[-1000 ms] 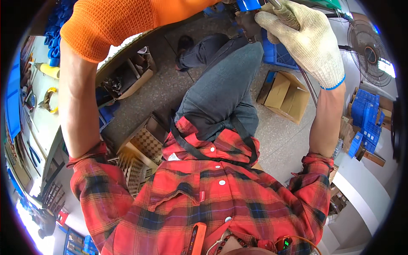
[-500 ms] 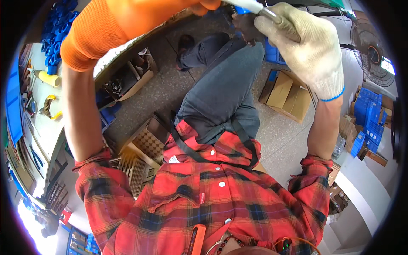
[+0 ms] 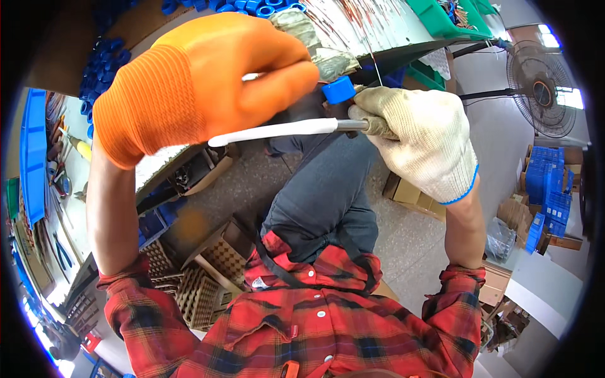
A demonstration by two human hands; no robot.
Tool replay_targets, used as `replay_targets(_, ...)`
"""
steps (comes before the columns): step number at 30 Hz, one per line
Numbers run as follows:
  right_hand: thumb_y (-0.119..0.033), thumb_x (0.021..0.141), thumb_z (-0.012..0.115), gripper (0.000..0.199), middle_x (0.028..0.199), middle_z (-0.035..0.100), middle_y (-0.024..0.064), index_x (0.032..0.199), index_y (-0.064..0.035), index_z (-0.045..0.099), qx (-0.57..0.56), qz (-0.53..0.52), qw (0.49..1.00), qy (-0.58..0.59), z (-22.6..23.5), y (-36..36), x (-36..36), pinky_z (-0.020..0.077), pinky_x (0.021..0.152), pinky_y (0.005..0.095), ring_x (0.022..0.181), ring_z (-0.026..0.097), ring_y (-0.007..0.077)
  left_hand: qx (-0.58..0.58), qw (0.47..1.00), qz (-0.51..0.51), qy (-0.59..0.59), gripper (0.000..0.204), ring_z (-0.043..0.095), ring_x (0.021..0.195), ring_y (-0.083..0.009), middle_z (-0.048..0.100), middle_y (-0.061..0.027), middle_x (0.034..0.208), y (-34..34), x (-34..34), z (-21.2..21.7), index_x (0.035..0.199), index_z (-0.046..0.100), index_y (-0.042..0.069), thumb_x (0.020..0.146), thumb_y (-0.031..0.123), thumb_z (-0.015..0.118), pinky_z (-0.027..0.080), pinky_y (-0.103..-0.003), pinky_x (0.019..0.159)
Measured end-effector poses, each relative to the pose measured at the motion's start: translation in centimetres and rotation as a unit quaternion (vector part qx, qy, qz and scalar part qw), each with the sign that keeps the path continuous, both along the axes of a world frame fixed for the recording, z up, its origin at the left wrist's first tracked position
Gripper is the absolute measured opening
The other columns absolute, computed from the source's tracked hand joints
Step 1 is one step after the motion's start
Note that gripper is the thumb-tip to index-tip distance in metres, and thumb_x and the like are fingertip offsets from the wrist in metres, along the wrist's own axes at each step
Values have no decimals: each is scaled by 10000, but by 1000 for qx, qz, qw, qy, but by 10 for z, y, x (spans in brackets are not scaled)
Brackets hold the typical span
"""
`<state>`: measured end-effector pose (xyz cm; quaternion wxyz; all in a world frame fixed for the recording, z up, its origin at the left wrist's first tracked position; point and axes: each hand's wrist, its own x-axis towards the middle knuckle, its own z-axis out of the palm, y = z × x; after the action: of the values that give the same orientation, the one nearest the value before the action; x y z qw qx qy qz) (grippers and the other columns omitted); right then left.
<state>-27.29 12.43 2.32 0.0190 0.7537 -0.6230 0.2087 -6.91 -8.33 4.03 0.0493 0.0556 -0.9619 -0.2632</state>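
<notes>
A short bright-blue plastic ring-shaped piece (image 3: 339,91) hangs above the wearer's lap, between the two gloved hands, just beside the fingertips of the right; a small brassy bit shows between them, and whether those fingertips bear the piece cannot be told. The right hand (image 3: 422,135), in an off-white knitted glove with a blue-edged cuff, has its fingers curled shut around the metal shank of a long tool with a white sleeve (image 3: 274,130), which points leftward beneath the piece. The left hand (image 3: 220,82), in an orange rubber-coated glove, has its thumb and fingers parted by a gap farther back, their tips close together near the piece; whether they pinch anything cannot be told. If the piece rests only on fingertips, the thick gloves could let it slip toward the denim-clad legs (image 3: 321,183) or the speckled floor (image 3: 403,246) below. The tool's long free end could knock the left glove or the piece if the right wrist turns. Beyond, the pale counter (image 3: 403,34) carries crumpled grey cloth (image 3: 336,65), thin reddish wires (image 3: 359,16) and heaped blue rings (image 3: 258,7); a sleeve brushing that heap could scatter it.
</notes>
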Motion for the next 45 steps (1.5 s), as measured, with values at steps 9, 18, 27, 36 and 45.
replay_targets(9,-17,871,863,197,809,775,58,1058,-20,800,-29,-34,999,-7,-13,2,-1,515,562,318,567,634,184,-209,971,3,118,199,587,754,-322,668,-92,826,30,-8,-34,878,673,24,1024,159,689,497,-409,721)
replay_targets(18,-19,939,828,163,730,715,55,1100,-27,803,-25,-351,736,-578,-52,12,96,491,538,305,549,599,132,27,964,188,186,231,557,717,-314,617,-89,774,81,-3,-73,854,637,53,1045,179,669,467,-416,692)
replay_targets(27,-39,929,831,196,778,716,43,1121,-58,800,-26,-107,976,-187,-38,57,60,465,528,303,549,579,121,-53,971,148,180,220,579,727,-306,635,-105,786,74,19,-63,900,668,41,1058,193,657,484,-420,709)
replay_targets(36,-182,870,854,216,965,743,7,1070,-139,785,-196,95,960,178,12,6,39,495,566,306,617,627,203,27,940,188,285,192,639,760,-359,693,-131,823,94,18,-80,891,697,45,1013,195,700,504,-465,710)
replay_targets(45,-331,1002,755,391,919,770,177,1036,59,758,-132,162,965,156,-49,-71,-18,566,707,370,733,687,321,55,944,227,232,205,623,754,-369,695,-127,832,104,-4,-87,812,657,38,947,163,748,503,-474,717)
